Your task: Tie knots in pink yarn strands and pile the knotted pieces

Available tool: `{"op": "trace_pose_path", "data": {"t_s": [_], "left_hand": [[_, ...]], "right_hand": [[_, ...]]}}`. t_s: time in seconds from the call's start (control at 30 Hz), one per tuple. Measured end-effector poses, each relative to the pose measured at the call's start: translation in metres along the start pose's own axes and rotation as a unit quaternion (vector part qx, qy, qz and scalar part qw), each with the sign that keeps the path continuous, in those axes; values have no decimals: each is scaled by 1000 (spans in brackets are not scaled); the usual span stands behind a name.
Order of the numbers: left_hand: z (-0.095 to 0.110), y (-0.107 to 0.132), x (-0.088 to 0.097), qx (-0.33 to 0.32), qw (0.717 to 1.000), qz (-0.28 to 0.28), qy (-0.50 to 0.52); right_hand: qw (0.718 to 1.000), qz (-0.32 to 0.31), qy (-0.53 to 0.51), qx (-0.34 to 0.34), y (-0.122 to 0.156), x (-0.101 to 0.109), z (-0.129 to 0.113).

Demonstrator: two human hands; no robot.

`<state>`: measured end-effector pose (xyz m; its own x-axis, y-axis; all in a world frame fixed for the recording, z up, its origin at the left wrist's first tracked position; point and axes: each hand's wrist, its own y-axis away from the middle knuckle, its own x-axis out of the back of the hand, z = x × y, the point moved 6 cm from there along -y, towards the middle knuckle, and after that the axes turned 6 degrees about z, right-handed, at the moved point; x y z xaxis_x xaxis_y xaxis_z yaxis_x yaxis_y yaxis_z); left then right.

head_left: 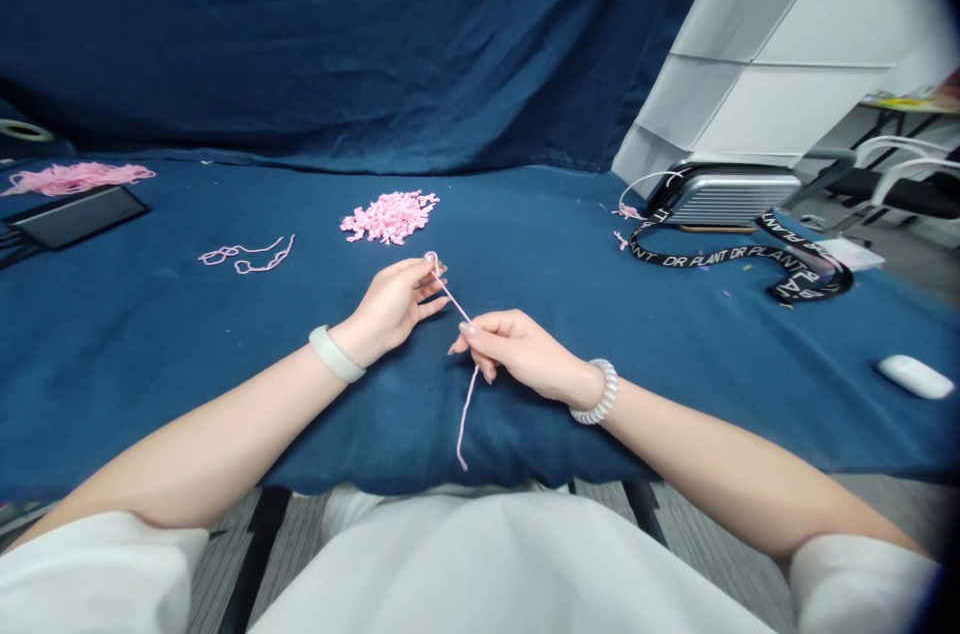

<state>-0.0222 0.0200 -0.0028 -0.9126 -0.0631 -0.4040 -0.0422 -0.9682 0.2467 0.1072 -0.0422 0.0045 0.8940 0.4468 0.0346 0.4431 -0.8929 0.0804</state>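
**Editor:** Where is the yarn in this frame?

**Photographer:** A thin pink yarn strand [456,302] spans 2 bare hands above a navy blue cloth [150,314]. A small loop sits at its upper end, and its loose tail hangs toward 6 o'clock.

**Editor:** And the hands?

**Photographer:** Apart, but linked by the strand. The left hand [390,309], wearing a pale silicone band [335,354], is clamped on the loop between thumb and fingers. The right hand [521,351], wearing a pale spiral coil bracelet [596,392], pinches the strand between thumb and forefinger.

**Editor:** Is it a good hold?

**Photographer:** It looks sound. Fingertip pinches give close control, and the span between them is nearly straight, so the loop appears unlikely to slip.

**Editor:** What surrounds them?

**Photographer:** From the hands, a heap of short pink yarn pieces [390,217] lies at 12 o'clock and a loose pink yarn length [247,254] at 10. A ridged silver case [731,199] and a black printed lanyard [720,256] lie at 2, and a white computer mouse [915,376] at 3.
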Motion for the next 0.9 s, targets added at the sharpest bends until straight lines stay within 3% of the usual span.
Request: {"op": "trace_pose_path", "data": {"t_s": [0.1,0.23,0.3,0.4,0.5,0.6,0.73,0.9], "left_hand": [[3,-7,7,26,998,40,45],[8,-17,17,22,995,78,57],[9,-22,21,16,995,90,48],[7,-27,26,25,994,102,44],[6,-28,27,32,992,107,50],[7,-29,27,39,991,114,64],[10,-32,29,32,989,119,88],[16,-36,35,12,985,134,105]], "right_hand": [[993,63,31,92,-1,14,-10],[960,128,80,238,11,26,-34],[943,118,108,293,20,22,-46],[933,34,101,343,33,6,-55],[944,-30,29,328,36,-3,-50],[955,-14,-58,291,28,3,-39],[960,77,-158,218,12,23,-27],[939,223,-233,115,0,44,-19]]}}
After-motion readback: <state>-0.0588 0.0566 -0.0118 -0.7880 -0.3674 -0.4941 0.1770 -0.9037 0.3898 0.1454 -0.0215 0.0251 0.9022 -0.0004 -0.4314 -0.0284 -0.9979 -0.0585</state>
